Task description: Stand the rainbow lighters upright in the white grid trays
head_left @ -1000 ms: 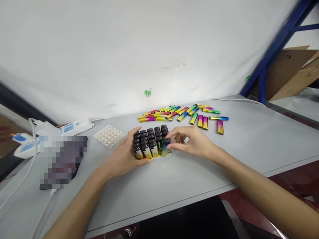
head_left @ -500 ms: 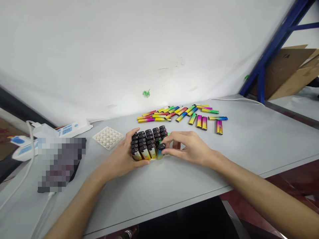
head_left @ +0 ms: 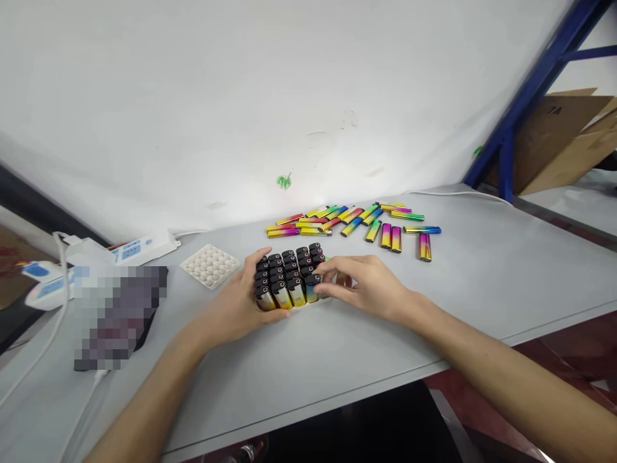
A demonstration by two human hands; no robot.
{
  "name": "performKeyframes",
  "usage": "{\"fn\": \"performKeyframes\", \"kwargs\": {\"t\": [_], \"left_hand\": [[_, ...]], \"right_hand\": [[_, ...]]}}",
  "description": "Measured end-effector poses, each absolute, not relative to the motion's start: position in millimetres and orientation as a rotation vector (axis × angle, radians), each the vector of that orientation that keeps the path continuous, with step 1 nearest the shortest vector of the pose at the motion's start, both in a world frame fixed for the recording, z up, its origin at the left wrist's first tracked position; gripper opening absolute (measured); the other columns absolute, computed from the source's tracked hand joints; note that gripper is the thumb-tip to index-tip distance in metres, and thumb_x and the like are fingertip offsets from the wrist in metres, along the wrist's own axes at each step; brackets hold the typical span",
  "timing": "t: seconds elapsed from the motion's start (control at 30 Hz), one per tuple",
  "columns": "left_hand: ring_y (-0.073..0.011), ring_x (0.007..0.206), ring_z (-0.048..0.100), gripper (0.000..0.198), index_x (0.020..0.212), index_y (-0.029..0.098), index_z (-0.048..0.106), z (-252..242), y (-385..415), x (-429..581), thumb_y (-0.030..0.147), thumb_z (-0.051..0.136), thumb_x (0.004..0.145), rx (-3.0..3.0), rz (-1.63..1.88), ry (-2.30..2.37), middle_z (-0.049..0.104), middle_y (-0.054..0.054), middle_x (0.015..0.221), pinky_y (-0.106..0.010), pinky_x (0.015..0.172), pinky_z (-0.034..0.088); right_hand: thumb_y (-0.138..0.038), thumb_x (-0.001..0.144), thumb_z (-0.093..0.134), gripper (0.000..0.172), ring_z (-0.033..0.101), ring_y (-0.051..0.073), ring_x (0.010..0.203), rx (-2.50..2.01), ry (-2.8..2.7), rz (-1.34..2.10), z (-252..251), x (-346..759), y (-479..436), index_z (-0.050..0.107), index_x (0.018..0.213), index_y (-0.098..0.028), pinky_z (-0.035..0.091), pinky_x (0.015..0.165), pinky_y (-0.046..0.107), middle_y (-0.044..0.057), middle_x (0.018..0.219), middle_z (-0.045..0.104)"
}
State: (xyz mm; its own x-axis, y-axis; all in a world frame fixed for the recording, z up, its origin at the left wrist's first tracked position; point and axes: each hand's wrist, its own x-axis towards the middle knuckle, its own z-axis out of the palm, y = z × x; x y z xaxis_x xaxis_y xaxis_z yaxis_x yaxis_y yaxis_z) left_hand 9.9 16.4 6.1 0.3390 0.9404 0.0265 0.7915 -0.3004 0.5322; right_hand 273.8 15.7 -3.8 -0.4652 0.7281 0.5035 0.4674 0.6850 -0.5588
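Several upright lighters (head_left: 278,275) with black tops and shiny gold or coloured bodies stand packed in rows. My left hand (head_left: 241,286) wraps the left side of this block, index finger at the back corner and thumb along the front. At the front right corner, a blue-and-yellow lighter (head_left: 312,290) stands upright, level with its row. My right hand (head_left: 359,283) pinches that lighter near its top between thumb and fingers. Whatever lies beneath the block is hidden.
Loose metallic lighters (head_left: 354,222) lie scattered along the wall. A white tray with a grid of pockets (head_left: 211,265) sits left of the block. Farther left are a power strip (head_left: 130,249), white cables and a dark pixelated object (head_left: 120,315). A blue frame (head_left: 506,161) stands right.
My right hand has pushed the blue-and-yellow lighter back and inward, from just in front of the block into line with the front row. My left hand keeps its hold.
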Motion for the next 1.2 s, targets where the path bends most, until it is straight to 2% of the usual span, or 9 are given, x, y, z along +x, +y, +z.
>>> {"fn": "performKeyframes", "kwargs": {"t": [0.13,0.43,0.57,0.67,0.8,0.87,0.93,1.03,1.2], "left_hand": [[-0.0366,0.136,0.049,0.111,0.154,0.031,0.010,5.5,17.1,9.5,0.051,0.079,0.070,2.184,0.462,1.518,0.046,-0.013,0.150,-0.053,0.110,0.043],[-0.0357,0.134,0.051,0.109,0.153,0.031,0.012,8.2,15.4,10.9,0.051,0.079,0.069,2.175,0.461,1.537,0.048,-0.012,0.148,-0.051,0.109,0.043],[-0.0350,0.134,0.052,0.110,0.153,0.030,0.012,8.7,15.1,11.3,0.050,0.079,0.070,2.181,0.463,1.540,0.049,-0.012,0.147,-0.050,0.109,0.044],[-0.0365,0.134,0.051,0.110,0.154,0.029,0.012,8.6,15.2,11.5,0.051,0.079,0.069,2.186,0.466,1.537,0.048,-0.012,0.148,-0.051,0.109,0.043],[-0.0376,0.134,0.050,0.110,0.154,0.031,0.012,9.0,15.5,11.3,0.053,0.079,0.070,2.172,0.464,1.548,0.049,-0.010,0.147,-0.053,0.109,0.043],[-0.0368,0.134,0.051,0.111,0.154,0.032,0.012,8.9,16.0,10.7,0.053,0.080,0.068,2.172,0.466,1.543,0.049,-0.010,0.147,-0.053,0.109,0.043],[-0.0355,0.133,0.052,0.110,0.153,0.033,0.013,8.5,16.7,9.9,0.052,0.080,0.068,2.177,0.469,1.532,0.050,-0.011,0.146,-0.053,0.110,0.043],[-0.0339,0.134,0.051,0.108,0.153,0.032,0.013,7.8,17.7,8.7,0.050,0.080,0.069,2.197,0.490,1.498,0.050,-0.011,0.146,-0.051,0.111,0.042],[-0.0324,0.132,0.053,0.108,0.153,0.033,0.012,7.6,18.1,8.2,0.048,0.080,0.070,2.184,0.497,1.476,0.049,-0.010,0.146,-0.049,0.109,0.044]], "right_hand": [[-0.043,0.092,0.064,0.024,0.059,0.013,0.058,-1.011,-2.147,0.350,-6.6,274.3,17.0,0.068,0.105,-0.022,0.044,0.059,0.026,0.001,0.075,0.073],[-0.042,0.094,0.061,0.022,0.063,0.016,0.065,-1.111,-2.279,0.309,0.1,276.6,19.1,0.069,0.105,-0.023,0.038,0.059,0.026,0.004,0.080,0.075],[-0.047,0.093,0.063,0.024,0.058,0.013,0.059,-1.117,-2.246,0.265,-5.1,273.8,18.4,0.069,0.090,-0.024,0.032,0.056,0.025,0.001,0.074,0.072],[-0.049,0.095,0.057,0.033,0.051,0.011,0.055,-1.094,-2.231,0.258,-4.9,274.1,18.3,0.064,0.077,-0.022,0.028,0.055,0.026,0.000,0.068,0.067],[-0.038,0.100,0.042,0.039,0.043,0.012,0.053,-1.341,-2.053,0.097,-0.9,278.8,24.9,0.055,0.069,-0.021,0.025,0.054,0.029,0.001,0.062,0.059],[-0.032,0.098,0.044,0.028,0.049,0.014,0.059,-1.498,-2.014,0.063,-1.9,282.2,30.8,0.057,0.075,-0.021,0.027,0.056,0.030,0.004,0.073,0.064],[-0.035,0.094,0.050,0.020,0.058,0.020,0.075,-1.587,-2.071,0.063,-6.2,285.4,36.5,0.061,0.086,-0.021,0.032,0.059,0.031,0.007,0.089,0.068],[-0.045,0.091,0.057,0.027,0.060,0.029,0.097,-1.633,-2.221,0.060,-15.3,288.1,42.8,0.063,0.094,-0.019,0.040,0.069,0.035,0.013,0.101,0.067],[-0.041,0.092,0.055,0.023,0.060,0.029,0.098,-1.660,-2.226,0.128,-23.0,288.7,48.3,0.061,0.093,-0.018,0.044,0.072,0.038,0.013,0.101,0.066]]}}
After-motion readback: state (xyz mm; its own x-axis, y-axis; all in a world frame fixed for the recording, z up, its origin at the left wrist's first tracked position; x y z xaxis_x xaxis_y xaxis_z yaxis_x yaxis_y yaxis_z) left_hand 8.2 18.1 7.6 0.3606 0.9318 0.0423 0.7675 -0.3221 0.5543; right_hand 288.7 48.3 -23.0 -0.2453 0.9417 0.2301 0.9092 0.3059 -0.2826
